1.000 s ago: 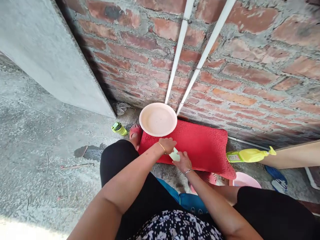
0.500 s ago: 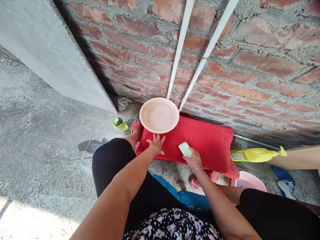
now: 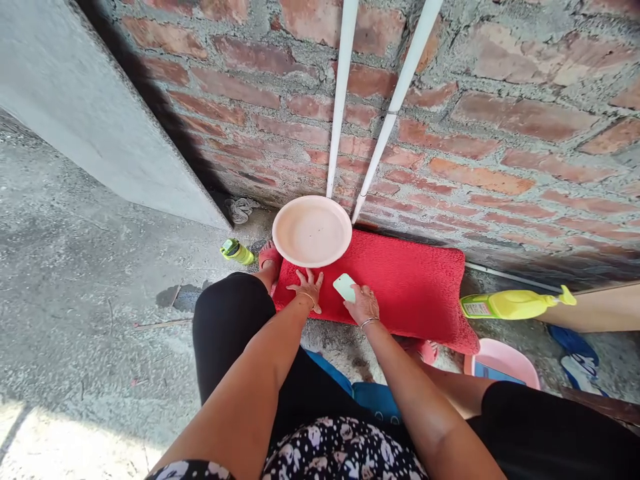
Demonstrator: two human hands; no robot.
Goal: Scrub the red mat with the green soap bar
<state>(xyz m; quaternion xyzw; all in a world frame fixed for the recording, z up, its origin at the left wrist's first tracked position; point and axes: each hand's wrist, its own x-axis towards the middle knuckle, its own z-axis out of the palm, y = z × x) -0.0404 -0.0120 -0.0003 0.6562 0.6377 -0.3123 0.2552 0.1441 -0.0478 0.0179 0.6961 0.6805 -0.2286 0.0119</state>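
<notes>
- With the pale green bar as our clock's centre, here it is, over the front part of the red mat, left of the mat's middle!
- And the right grip has it, fingers wrapped round the bar's 4 o'clock end, the other end sticking out free toward 10; whether the bar touches the mat, I can't tell.
- Over at 9 o'clock, the left grip is spread wide, nothing in it, palm down on the mat, fingertips just beside the basin.
- Up at 11, that's the pale pink basin, covering the mat's far left corner.
- A gold-coloured bangle circles the left wrist, a silver-coloured one the right.
- Out at 3 o'clock, the yellow pump bottle stretches along just beyond the mat's end, nozzle pointing away.
- Below it at 4, a pink tub with something blue inside, partly hidden behind the person's leg.
- Between 9 and 10, well apart from the bar, a green drink bottle near a foot in a red sandal.
- And at 12, two white pipes run up the brick wall.
</notes>
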